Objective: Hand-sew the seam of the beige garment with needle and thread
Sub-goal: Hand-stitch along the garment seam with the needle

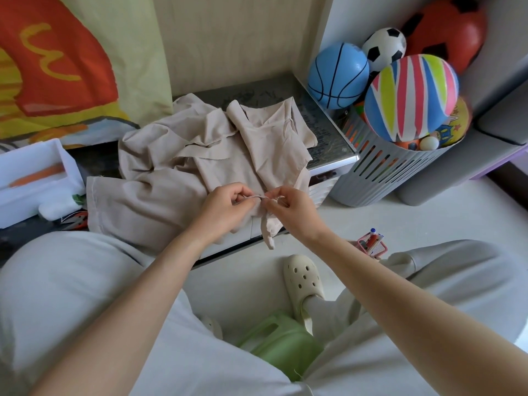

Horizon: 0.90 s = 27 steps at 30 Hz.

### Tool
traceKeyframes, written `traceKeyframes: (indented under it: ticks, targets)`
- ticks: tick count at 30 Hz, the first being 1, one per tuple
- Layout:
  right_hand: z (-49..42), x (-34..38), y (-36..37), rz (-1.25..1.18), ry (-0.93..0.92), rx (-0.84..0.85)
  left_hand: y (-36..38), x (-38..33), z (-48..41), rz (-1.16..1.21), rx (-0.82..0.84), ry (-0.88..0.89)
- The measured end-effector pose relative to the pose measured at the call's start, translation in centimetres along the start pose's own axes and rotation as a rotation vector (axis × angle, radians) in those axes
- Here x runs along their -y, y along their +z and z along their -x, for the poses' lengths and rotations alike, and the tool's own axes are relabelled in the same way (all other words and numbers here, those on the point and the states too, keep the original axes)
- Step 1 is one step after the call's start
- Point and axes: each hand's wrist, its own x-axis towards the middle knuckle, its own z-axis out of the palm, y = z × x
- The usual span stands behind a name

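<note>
Seen from the head camera, needle and thread cannot be made out; anything between the fingertips is too small to tell. The left hand (pixel 225 208) and right hand (pixel 291 208) nearly meet. On each, thumb and fingers (pixel 243 192) are curled in a tight pinch on a thin edge of the beige garment (pixel 177 167), which is pulled straight between them. The rest of the garment lies crumpled beyond the fingers on a low dark-topped table (pixel 328 132). One strip hangs below the right fingers over the table's front edge.

Far left of the fingers, a white foam box (pixel 61 155) holds something orange and blurred. Right of the fingers, a grey slotted basket (pixel 380 170) holds a striped ball (pixel 411 98), a blue basketball (pixel 338 75) and a small football (pixel 384 48). Below the right wrist, a pink mesh cup (pixel 380 250) of pens is partly hidden by the forearm.
</note>
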Motion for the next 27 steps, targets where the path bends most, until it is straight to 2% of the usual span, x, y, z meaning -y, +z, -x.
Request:
traceKeyframes:
  ticks: [6, 12, 17, 21, 24, 27]
  targets:
    - [0.0, -1.2, -0.8, 0.099, -0.014, -0.029, -0.3, 1.4, -0.1, -0.074, 0.016, 0.036]
    - [0.6, -2.9, -1.0, 0.101, 0.008, 0.01, -0.2, 1.9, 0.1, -0.24, 0.08, 0.075]
    - [1.9, -4.0, -1.1, 0.232, -0.03, 0.026, 0.3, 2.1, 0.9, -0.377, 0.119, 0.072]
    - [2.7, -4.7, -1.1, 0.237, -0.026, 0.017, 0.6, 2.3, 1.2, -0.469, 0.133, 0.115]
    - [2.9, -4.9, -1.2, 0.238, -0.01, 0.053, 0.8, 2.4, 1.4, -0.502, 0.134, 0.146]
    - [3.2, -4.5, -1.5, 0.363, -0.03, 0.129, 0.9, 2.6, 1.7, -0.545, 0.139, 0.18]
